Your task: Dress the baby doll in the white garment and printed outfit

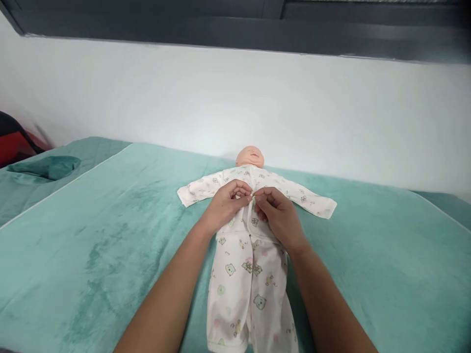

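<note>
A baby doll [250, 157] lies on its back on a teal blanket [110, 235], head toward the wall. It wears a white printed sleepsuit [250, 274] with its sleeves spread out to both sides. My left hand [226, 203] pinches the left edge of the suit's front opening at the chest. Pinching the right edge is my right hand [277, 215]. The fingertips of both hands meet at the middle of the chest, fingers curled closed on the cloth.
A white wall runs behind the bed, with a dark window frame [235, 29] above. A folded teal cloth [47, 166] lies at the far left, beside something red and black [14, 142] at the edge.
</note>
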A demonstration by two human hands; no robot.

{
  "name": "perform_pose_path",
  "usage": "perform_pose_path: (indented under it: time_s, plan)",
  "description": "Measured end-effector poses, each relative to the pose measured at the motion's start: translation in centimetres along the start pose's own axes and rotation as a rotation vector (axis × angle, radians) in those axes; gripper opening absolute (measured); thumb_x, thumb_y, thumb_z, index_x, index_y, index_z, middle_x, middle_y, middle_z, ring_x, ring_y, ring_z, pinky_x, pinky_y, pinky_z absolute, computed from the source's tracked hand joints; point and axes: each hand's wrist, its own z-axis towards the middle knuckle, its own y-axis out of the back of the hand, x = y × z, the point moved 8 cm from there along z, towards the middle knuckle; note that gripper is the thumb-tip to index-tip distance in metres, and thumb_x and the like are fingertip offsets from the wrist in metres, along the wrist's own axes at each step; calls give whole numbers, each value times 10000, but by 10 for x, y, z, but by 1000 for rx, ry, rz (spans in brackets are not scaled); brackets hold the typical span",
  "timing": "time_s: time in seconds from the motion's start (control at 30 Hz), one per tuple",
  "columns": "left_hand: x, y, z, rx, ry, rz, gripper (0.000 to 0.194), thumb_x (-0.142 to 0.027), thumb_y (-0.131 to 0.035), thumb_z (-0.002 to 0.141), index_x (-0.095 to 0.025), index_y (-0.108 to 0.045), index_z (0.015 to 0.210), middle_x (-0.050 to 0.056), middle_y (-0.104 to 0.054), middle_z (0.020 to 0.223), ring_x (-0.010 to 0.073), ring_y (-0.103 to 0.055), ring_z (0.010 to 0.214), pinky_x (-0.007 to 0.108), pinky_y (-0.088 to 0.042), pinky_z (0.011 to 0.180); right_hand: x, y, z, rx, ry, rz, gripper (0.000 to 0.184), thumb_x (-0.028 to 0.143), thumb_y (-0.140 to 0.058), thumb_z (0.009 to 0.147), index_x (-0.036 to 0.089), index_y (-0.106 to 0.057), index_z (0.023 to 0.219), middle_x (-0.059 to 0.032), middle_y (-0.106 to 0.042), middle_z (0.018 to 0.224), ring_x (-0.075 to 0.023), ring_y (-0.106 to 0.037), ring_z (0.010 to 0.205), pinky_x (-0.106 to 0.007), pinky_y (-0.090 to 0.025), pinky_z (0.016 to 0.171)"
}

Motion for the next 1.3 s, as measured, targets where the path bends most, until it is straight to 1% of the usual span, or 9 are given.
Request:
perform_pose_path:
  time_s: [0.23, 0.5, 0.6, 0.7, 0.77, 0.9, 1.07, 1.13, 1.3]
  plan:
    - [-1, 7, 0, -109, -22, 138, 124, -286, -644, 788, -192, -627, 867, -22, -526, 746, 115, -458, 679, 254, -371, 660, 0, 3, 0, -51, -1, -35, 210, 406, -588, 856, 212, -644, 914, 24, -583, 656, -110, -488, 548, -245, -381, 533]
    - [-8, 7, -7, -68, -95, 325, 148, -330, -576, 864, -201, -647, 876, -1, -608, 818, 140, -509, 752, 266, -381, 699, -2, 17, 0, -132, 8, 122, 224, 428, -599, 845, 219, -612, 926, 24, -578, 679, -109, -471, 544, -243, -374, 514]
    - [-6, 6, -21, -58, -136, 423, 157, -315, -544, 884, -200, -645, 849, 10, -619, 829, 147, -517, 760, 273, -385, 701, 11, 21, -2, -46, 36, -6, 227, 441, -570, 863, 217, -590, 832, 25, -555, 658, -118, -467, 559, -253, -370, 525]
    - [-3, 7, -46, -56, -202, 470, 121, -250, -533, 873, -203, -644, 858, 33, -616, 875, 170, -546, 835, 293, -417, 761, 24, 14, -12, 145, 99, -344, 267, 460, -575, 855, 221, -567, 735, 22, -537, 641, -131, -459, 581, -263, -348, 530]
    - [-3, 8, -65, -52, -253, 473, 132, -175, -530, 836, -207, -639, 903, 56, -615, 957, 200, -559, 942, 326, -437, 836, 28, 9, -22, 251, 139, -538, 230, 447, -618, 817, 232, -567, 754, 17, -560, 693, -145, -474, 618, -270, -355, 541]
    - [2, 14, -96, -83, -312, 533, 371, -27, -477, 733, -223, -615, 1017, 77, -574, 1097, 226, -536, 1080, 387, -432, 950, 27, 3, -43, 329, 221, -724, 244, 339, -709, 727, 253, -571, 910, -13, -607, 959, -204, -547, 856, -296, -425, 649]
    - [8, 18, -108, -162, -351, 684, 315, -48, -445, 820, -223, -595, 1035, 66, -586, 1071, 205, -536, 1058, 375, -433, 945, 25, -8, -60, 222, 373, -871, 45, 232, -549, 860, 245, -576, 893, -39, -604, 967, -229, -533, 941, -333, -413, 730]
    - [6, 21, -109, -215, -348, 711, 239, -82, -440, 847, -223, -595, 962, 53, -607, 1010, 198, -553, 1008, 361, -441, 907, 26, -10, -63, 171, 432, -891, 113, 207, -479, 898, 239, -579, 856, -41, -598, 891, -221, -538, 884, -336, -399, 709]
    - [-2, 33, -115, -363, -349, 611, 143, -111, -462, 801, -215, -558, 818, 37, -597, 888, 191, -573, 896, 347, -449, 829, 38, 3, -65, 146, 477, -614, 126, 256, -477, 922, 236, -583, 856, -28, -577, 812, -184, -550, 768, -319, -422, 693]
